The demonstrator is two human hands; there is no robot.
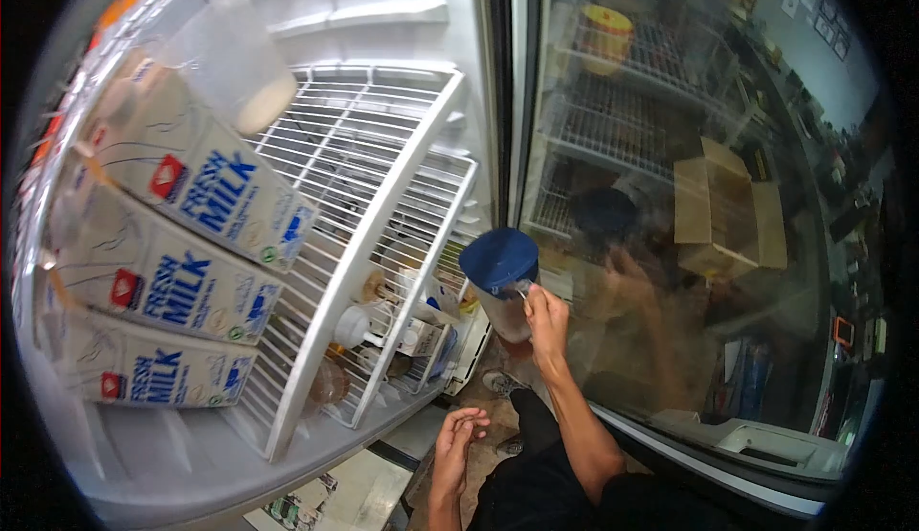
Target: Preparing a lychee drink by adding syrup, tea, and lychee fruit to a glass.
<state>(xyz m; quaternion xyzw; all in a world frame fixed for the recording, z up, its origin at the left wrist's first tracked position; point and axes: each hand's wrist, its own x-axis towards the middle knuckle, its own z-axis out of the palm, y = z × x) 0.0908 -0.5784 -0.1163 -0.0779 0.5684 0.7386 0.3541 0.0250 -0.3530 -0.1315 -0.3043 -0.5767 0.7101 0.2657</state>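
A plastic pitcher with a blue lid [500, 262] hangs in front of the open fridge, with my right hand [548, 323] closed around its handle. Its body below the lid looks clear, and its contents are hard to make out. Lower down, my left hand [458, 445] holds nothing, its fingers loosely bent and apart. It is near the fridge's lower front edge. On the upper wire shelf [373, 157] stand several fresh milk cartons [222, 193]. Beside them on that shelf is a translucent plastic jug [233, 64] with some pale content at its bottom.
The glass fridge door [624, 358] stands open to my right, reflecting shelves, my arm and a cardboard box. A lower wire shelf [431, 222] sits above pump-top bottles [355, 328] and small cartons [420, 337]. My shoes [502, 381] show on the floor.
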